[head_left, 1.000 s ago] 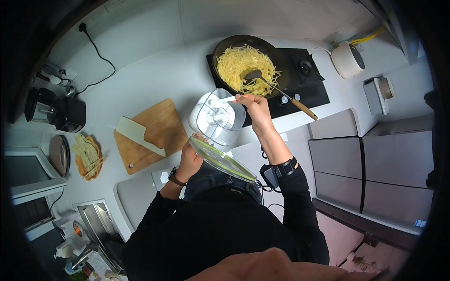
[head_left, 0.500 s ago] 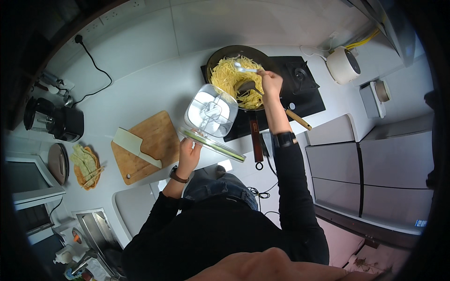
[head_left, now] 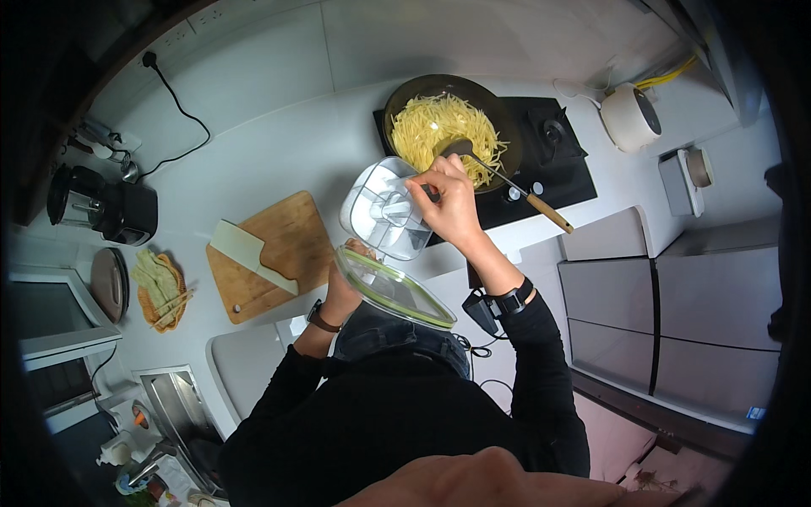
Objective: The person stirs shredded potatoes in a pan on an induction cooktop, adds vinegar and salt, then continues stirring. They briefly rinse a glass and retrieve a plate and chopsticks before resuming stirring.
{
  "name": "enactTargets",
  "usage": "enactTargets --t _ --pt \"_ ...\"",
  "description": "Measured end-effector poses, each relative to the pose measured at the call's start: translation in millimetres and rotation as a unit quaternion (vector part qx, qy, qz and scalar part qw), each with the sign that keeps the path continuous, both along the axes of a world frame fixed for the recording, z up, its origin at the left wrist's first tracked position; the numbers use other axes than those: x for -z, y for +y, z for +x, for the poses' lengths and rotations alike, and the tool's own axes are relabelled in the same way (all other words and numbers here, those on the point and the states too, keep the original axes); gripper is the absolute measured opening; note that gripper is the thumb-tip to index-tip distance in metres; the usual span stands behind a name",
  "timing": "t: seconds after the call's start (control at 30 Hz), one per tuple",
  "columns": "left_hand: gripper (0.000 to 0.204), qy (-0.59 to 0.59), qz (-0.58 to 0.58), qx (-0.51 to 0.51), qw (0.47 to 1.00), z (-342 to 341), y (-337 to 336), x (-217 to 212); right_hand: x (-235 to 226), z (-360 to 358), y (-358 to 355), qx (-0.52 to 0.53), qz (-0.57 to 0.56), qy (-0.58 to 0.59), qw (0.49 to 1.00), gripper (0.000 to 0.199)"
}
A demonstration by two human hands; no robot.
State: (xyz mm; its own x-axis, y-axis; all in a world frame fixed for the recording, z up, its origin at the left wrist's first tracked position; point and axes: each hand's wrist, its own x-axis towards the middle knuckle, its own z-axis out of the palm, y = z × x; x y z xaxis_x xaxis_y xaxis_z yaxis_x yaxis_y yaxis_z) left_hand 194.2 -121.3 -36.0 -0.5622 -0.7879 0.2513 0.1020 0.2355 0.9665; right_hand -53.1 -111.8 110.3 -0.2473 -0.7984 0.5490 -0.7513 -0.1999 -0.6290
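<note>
Two bare hands meet above a white worktop (head_left: pixel 279 156), head view. L hand (head_left: pixel 340 291) has its grip clasped on a clear container (head_left: pixel 414 245) w/ white contents (head_left: pixel 372 211), btwn board & pan, nr the worktop's front edge. Green-edged lid (head_left: pixel 405 300) tilts at the container's near side, partly covering L hand's fingers. R hand (head_left: pixel 450 203) is at the container's R side, thumb & fingertips drawn together; can't tell if its grip has hold of anything. Just beyond, a dark pan (head_left: pixel 498 114) on a black cooktop (head_left: pixel 574 182) holds pale yellow shreds (head_left: pixel 439 122); a wood-handled turner (head_left: pixel 549 213) rests in it, handle out past the rim. Farther L: pale cleaver (head_left: pixel 238 247) on wooden board (head_left: pixel 300 237), basket (head_left: pixel 177 291), black blender (head_left: pixel 131 211).
</note>
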Motion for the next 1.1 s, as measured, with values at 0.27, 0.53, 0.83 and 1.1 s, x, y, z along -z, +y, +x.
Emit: enactTargets --t 0.27,0.53,0.83,1.1 --pt "0.017 -0.019 -0.046 -0.011 0.999 5.1 1.0 -2.6 22.5 -6.1 -4.3 0.04 0.124 -0.342 0.93 0.021" --pt "0.02 -0.021 -0.003 -0.028 0.999 7.6 0.2 6.3 29.0 -11.9 1.6 0.05 0.162 -0.439 0.882 0.019" --pt "0.017 -0.044 -0.043 -0.016 0.998 6.6 -3.1 0.3 29.5 -11.2 -1.0 0.045 0.171 -0.452 0.874 0.018" --pt "0.031 -0.02 0.042 -0.031 0.998 9.9 1.6 7.8 23.6 -42.7 -4.5 0.027 0.129 -0.612 0.78 0.018"
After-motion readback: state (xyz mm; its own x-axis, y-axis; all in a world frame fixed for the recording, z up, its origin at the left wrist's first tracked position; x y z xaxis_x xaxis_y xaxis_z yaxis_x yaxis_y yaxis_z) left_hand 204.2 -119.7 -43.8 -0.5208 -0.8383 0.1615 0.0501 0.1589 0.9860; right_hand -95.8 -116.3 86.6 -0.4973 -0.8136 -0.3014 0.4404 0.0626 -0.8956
